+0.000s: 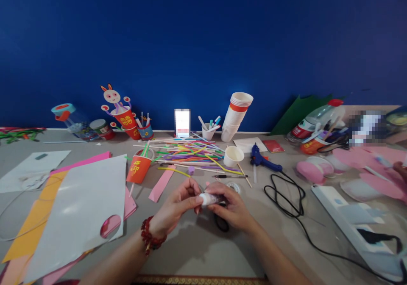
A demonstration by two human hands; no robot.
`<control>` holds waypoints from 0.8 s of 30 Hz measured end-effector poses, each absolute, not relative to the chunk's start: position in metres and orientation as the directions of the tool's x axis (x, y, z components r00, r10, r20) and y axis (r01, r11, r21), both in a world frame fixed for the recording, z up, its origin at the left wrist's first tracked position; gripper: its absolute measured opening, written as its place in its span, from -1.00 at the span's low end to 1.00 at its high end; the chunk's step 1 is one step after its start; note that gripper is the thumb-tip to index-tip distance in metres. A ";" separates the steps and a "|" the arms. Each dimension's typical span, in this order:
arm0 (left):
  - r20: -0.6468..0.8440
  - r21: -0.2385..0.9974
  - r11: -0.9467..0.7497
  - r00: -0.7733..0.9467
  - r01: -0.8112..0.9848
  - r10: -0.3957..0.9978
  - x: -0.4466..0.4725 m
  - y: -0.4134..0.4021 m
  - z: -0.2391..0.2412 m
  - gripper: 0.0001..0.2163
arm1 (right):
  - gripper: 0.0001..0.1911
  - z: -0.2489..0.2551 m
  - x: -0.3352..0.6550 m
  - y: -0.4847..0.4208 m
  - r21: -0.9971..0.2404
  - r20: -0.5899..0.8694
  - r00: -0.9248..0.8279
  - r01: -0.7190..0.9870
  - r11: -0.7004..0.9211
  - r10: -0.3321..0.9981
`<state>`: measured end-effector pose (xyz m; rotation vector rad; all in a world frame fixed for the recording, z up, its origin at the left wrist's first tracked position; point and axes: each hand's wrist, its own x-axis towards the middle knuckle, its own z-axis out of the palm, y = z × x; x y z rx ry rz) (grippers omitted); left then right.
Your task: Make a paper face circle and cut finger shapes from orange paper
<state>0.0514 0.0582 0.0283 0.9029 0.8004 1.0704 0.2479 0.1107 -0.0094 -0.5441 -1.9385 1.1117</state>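
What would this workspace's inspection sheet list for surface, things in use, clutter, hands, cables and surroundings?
Surface: grey table, crowded toward the back.
Things in use: small white-capped container, cap pointing left.
Clutter: piled pipe cleaners; overlapping paper sheets at left; stacked cups.
Hands: left hand at the container's cap, right hand around its body.
Cables: black cord loops from the blue glue gun; white power strip at right.
Surroundings: blue wall behind; apparently another person's hand at the right edge.

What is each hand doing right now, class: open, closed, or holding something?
Left hand: closed, its fingertips on a small tube at the white end.
Right hand: closed, holding the same small tube by its body.
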 end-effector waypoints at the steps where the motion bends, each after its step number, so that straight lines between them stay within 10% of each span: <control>1: -0.109 0.900 0.216 0.284 -0.379 0.953 0.052 0.058 0.028 -0.78 | -0.72 -0.009 0.248 0.111 -0.855 0.438 -0.573 -0.026 0.518 0.693; 24: -0.104 0.829 0.244 0.290 -0.503 0.951 0.054 0.055 0.024 -0.77 | -0.74 -0.015 0.242 0.106 -0.880 0.453 -0.511 -0.125 0.459 0.730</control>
